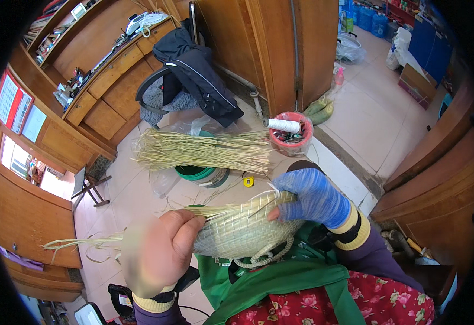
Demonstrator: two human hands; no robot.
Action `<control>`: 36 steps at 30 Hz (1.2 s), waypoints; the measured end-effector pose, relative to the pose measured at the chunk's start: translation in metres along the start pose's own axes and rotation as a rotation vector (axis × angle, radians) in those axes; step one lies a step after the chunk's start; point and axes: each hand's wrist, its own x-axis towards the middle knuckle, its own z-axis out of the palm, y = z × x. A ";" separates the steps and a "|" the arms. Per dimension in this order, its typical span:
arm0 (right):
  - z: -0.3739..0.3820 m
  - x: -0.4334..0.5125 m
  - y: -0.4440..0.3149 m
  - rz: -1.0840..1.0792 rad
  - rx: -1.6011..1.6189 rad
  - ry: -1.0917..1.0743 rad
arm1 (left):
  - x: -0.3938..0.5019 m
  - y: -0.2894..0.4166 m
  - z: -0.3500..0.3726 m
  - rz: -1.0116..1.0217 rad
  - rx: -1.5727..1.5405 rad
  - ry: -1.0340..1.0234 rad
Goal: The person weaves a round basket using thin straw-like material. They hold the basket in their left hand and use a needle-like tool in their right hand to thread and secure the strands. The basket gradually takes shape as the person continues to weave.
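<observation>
A woven straw basket [237, 235] with white stitching and a coiled handle lies across my lap. My left hand [167, 243], bare and partly blurred, pinches loose straw strands at its upper left edge; their ends trail out to the left. My right hand [314, 199], in a blue fingerless knit glove, grips the basket's upper right rim, its thumb on the woven side. White thread [274, 188] shows by that hand. Beyond my hands, a bundle of dry straw [204, 150] rests across a green bucket [204, 176].
A red bucket [287, 148] holds small items and a spool of white thread [282, 125]. A yellow tape measure [248, 181] lies on the tiled floor. Dark jackets [204, 81] hang on a chair. Green gourds [320, 110] lie beside the wooden partition. A folding stool [90, 189] stands left.
</observation>
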 end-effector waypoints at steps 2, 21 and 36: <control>0.000 0.001 0.001 -0.006 0.018 0.001 | 0.003 -0.002 0.002 0.041 -0.096 -0.001; 0.003 0.007 0.003 0.094 -0.058 -0.035 | 0.050 0.016 0.013 0.083 -0.048 -0.089; 0.006 0.018 0.008 0.153 -0.035 -0.067 | 0.034 0.010 0.032 -0.058 -0.165 0.060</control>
